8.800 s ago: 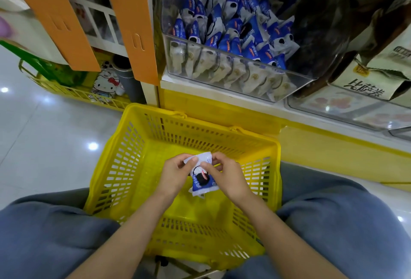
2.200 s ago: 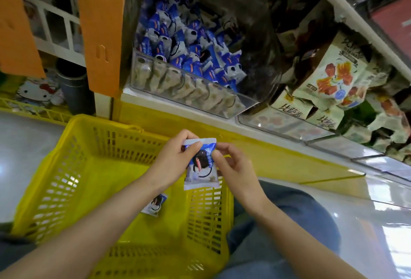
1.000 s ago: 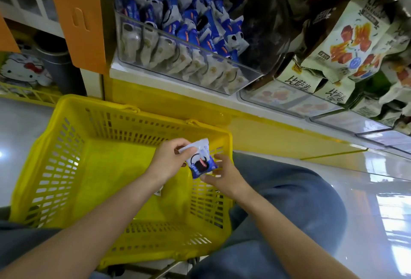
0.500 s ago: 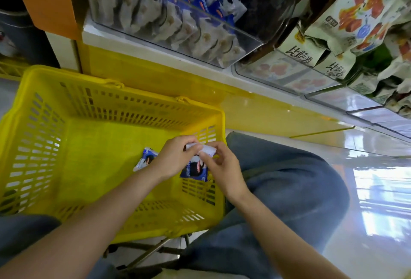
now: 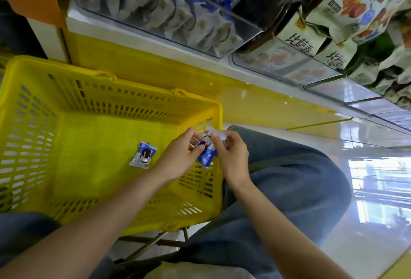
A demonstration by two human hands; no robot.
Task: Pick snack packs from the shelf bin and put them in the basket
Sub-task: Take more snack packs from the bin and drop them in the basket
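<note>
A blue and white snack pack (image 5: 206,153) hangs over the right end of the yellow basket (image 5: 33,109). My left hand (image 5: 178,156) pinches it from the left and my right hand (image 5: 231,154) pinches its top edge from the right. A second snack pack (image 5: 143,154) lies flat on the basket floor, left of my hands. The clear shelf bin (image 5: 233,40) above the basket holds several more of the same packs.
Clear bins (image 5: 289,69) to the right of the snack bin hold white bags with red print. A yellow shelf base (image 5: 155,67) runs behind the basket. My knee in blue trousers (image 5: 300,178) is beside the basket's right wall. The floor (image 5: 367,223) is glossy.
My hands carried the pack down from in front of the shelf to just inside the basket's right end. The pack has tilted, and the view has dropped lower.
</note>
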